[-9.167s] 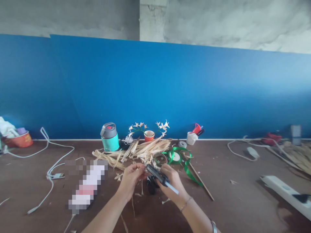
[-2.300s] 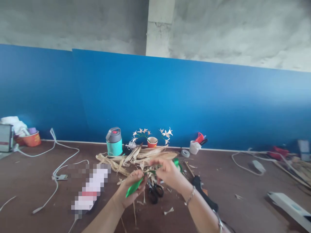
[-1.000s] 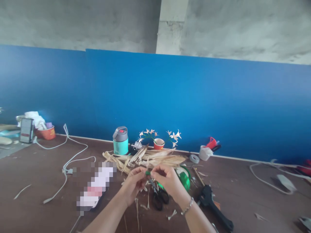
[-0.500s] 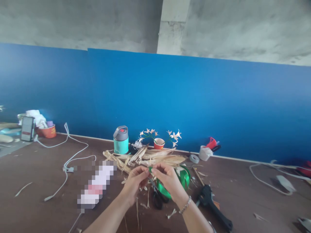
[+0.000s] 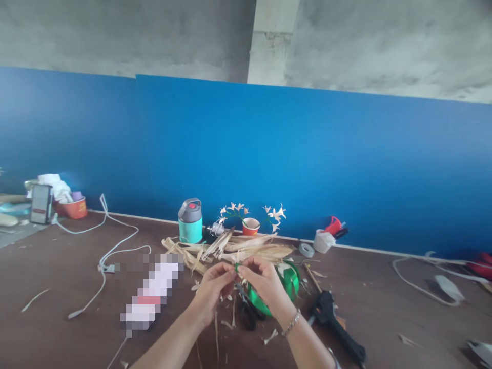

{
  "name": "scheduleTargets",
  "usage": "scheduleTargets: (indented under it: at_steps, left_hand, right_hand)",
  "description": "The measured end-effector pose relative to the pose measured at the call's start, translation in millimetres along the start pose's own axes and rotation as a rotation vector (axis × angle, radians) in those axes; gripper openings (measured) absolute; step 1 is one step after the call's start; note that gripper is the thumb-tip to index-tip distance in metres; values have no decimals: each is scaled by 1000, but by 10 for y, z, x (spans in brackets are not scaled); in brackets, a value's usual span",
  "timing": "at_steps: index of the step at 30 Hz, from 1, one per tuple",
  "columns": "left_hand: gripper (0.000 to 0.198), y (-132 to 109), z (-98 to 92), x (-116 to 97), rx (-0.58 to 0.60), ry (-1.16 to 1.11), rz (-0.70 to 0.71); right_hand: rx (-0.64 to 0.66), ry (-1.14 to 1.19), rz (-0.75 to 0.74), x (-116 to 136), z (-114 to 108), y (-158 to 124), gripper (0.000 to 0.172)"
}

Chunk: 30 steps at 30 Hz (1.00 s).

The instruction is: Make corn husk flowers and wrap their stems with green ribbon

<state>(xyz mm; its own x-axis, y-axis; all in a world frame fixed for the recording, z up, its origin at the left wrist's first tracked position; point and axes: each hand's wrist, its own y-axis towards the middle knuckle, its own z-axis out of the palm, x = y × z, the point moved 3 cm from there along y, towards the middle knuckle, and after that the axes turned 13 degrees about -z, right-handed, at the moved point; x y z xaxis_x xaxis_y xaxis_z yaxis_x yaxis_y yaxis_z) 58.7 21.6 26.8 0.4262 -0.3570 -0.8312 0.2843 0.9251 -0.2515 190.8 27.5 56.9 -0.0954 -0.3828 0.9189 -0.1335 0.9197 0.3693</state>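
Observation:
In the middle of the head view, a small green strip [image 5: 237, 267] is pinched between the fingertips of both hands. My left hand [image 5: 215, 288] grips it from the left, thumb and forefinger closed. From the other side my right hand [image 5: 266, 285], with a chain bracelet at the wrist, pinches it too. A pale tip shows just above the strip; what it belongs to is hard to make out. Black-handled scissors [image 5: 248, 313] lie below the hands. Partly behind my right hand is a roll of shiny green ribbon [image 5: 290, 283].
Dried husks [image 5: 265, 250] lie beyond the hands, before a paper cup [image 5: 250, 227] with pale flowers. A turquoise flask [image 5: 190, 228] stands left of it. To the right are a glue gun [image 5: 334, 323], a tape roll [image 5: 306, 250] and a white cup [image 5: 323, 241]. Left lies a white cable [image 5: 103, 256].
The green strip looks narrower between the fingertips, and a pale tip now shows above it. Both hands stay nearly in place; the view has shifted slightly.

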Motion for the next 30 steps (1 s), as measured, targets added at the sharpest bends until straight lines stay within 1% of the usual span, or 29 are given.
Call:
scheduleTargets:
  at_steps: [4,8,17,25,30]
  left_hand:
    - [27,-1,4,0,6,5,3]
    - [27,-10,3,4,-14,7,-11]
    - [27,15,1,10,-4,40,12]
    - [28,1,-16,25,-30,60,23]
    - [28,2,-21,26,-46,74,29]
  right_hand:
    - [2,4,1,9,20,1,17]
    - [4,15,24,32,41,0,18]
    - [-26,-58,11,30,20,4,19]
    - [-26,-129,-17,42,20,8,18]
    - [-12,-122,-13,29,25,3,18]
